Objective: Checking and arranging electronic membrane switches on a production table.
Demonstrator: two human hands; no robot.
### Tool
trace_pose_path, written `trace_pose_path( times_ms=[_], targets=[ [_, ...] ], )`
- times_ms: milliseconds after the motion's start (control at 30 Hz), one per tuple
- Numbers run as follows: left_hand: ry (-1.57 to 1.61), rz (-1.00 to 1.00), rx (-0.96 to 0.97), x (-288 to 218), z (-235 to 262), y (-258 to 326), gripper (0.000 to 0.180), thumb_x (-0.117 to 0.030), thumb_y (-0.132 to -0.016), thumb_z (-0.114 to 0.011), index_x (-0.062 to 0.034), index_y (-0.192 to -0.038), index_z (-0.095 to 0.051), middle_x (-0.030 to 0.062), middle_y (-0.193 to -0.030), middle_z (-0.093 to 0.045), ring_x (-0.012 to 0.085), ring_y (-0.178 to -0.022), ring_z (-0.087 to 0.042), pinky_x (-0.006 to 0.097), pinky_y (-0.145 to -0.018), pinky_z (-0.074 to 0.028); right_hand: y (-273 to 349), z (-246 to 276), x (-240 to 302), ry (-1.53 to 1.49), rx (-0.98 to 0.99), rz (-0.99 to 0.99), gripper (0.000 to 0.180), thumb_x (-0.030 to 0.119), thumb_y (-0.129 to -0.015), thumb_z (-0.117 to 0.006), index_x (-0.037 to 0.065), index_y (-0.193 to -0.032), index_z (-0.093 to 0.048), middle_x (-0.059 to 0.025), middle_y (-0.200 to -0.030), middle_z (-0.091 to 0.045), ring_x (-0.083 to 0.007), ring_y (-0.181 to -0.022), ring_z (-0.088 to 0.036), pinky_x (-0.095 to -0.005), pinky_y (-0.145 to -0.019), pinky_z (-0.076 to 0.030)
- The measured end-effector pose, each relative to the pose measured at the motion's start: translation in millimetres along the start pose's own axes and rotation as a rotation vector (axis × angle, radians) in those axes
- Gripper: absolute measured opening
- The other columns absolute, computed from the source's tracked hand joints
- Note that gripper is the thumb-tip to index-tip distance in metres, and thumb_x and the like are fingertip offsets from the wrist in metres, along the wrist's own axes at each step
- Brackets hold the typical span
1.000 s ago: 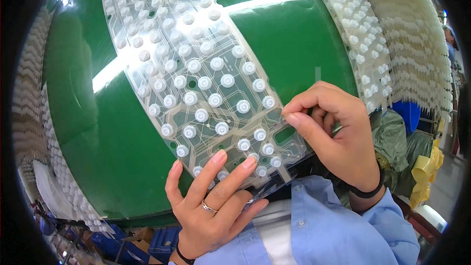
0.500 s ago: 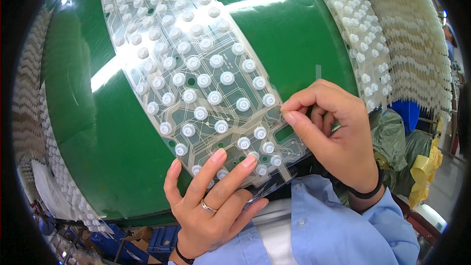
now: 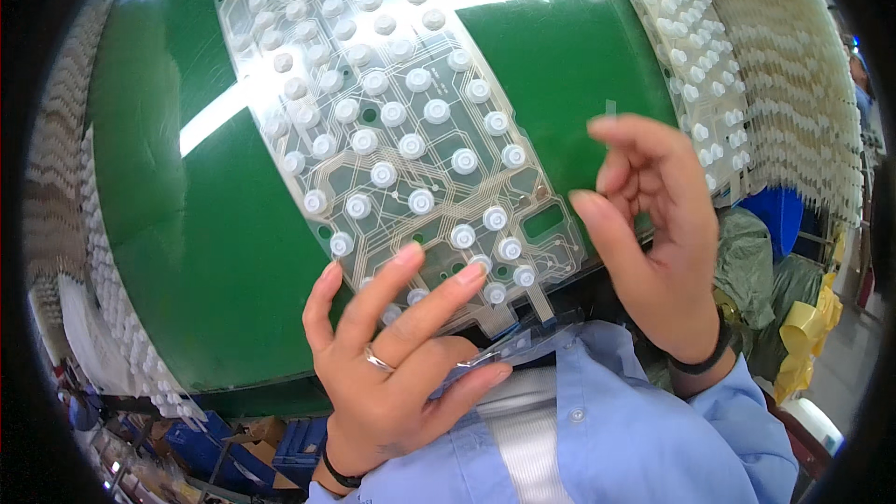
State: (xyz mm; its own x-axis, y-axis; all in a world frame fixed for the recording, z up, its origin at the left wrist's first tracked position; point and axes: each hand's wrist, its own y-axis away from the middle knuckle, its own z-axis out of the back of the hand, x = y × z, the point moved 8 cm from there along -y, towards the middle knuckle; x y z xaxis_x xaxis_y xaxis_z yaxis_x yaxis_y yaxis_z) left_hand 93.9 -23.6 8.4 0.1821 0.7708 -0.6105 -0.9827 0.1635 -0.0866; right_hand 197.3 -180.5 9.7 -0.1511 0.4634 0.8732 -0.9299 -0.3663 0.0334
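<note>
Resting the left hand, with fingers spread, on the near end of a thin, transparent plastic sheet, held the right hand just beside the sheet's right edge, with curved thumb and index finger parted. Had the sheet, covered with fine pale lines and round whitish caps, lying mostly flat on the smooth, glossy green tabletop. Saw knobbly, layered sheets at right.

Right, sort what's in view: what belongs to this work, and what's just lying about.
Belongs to the work:
clear sheet with white caps
left hand, fingers on the sheet
right hand, apart from it
green table, under the sheet
stacked sheets at right, probably

Apparently just lying about:
plastic bag
cardboard box
</note>
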Motion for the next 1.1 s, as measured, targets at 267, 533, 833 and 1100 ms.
trace_pose_path(
  times_ms=[267,533,833,1100],
  targets=[
    [0.302,0.071,-0.198,8,19,11,0.026,-0.03,-0.066,-0.082,-0.0138,-0.063,-0.062,0.0069,-0.115,-0.069,0.036,-0.127,-0.048,0.047,-0.108,-0.026,55,-5,24,-0.111,0.277,0.182,0.032,0.002,-0.076,-0.074,0.001,-0.106,-0.065,-0.0104,-0.091,-0.064,-0.0239,-0.081,-0.061,-0.0334,-0.07,-0.048],
    [0.178,0.104,-0.245,-9,21,21,0.025,-0.024,-0.065,-0.082,-0.0123,-0.061,-0.061,0.0066,-0.11,-0.071,0.0355,-0.125,-0.051,0.046,-0.107,-0.027,72,-3,11,-0.186,0.246,-0.002,0.025,0.0,-0.076,-0.072,0.002,-0.101,-0.067,-0.0104,-0.093,-0.067,-0.024,-0.081,-0.062,-0.0344,-0.074,-0.049],
    [0.136,-0.082,-0.059,-30,8,14,0.026,-0.024,-0.067,-0.082,-0.0091,-0.064,-0.061,0.0113,-0.109,-0.07,0.0365,-0.118,-0.054,0.042,-0.091,-0.044,55,32,29,-0.155,0.086,0.291,0.007,-0.003,-0.078,-0.065,0.001,-0.084,-0.063,-0.0087,-0.087,-0.06,-0.0221,-0.079,-0.059,-0.0299,-0.072,-0.047],
    [-0.008,-0.141,-0.039,-32,-14,-4,0.025,-0.026,-0.064,-0.08,-0.0116,-0.064,-0.06,0.0057,-0.114,-0.069,0.0285,-0.116,-0.058,0.04,-0.09,-0.04,17,9,-4,-0.189,0.121,-0.018,0.007,0.001,-0.086,-0.063,-0.001,-0.093,-0.065,-0.002,-0.087,-0.063,-0.0033,-0.07,-0.053,-0.0168,-0.059,-0.038]
  ],
)
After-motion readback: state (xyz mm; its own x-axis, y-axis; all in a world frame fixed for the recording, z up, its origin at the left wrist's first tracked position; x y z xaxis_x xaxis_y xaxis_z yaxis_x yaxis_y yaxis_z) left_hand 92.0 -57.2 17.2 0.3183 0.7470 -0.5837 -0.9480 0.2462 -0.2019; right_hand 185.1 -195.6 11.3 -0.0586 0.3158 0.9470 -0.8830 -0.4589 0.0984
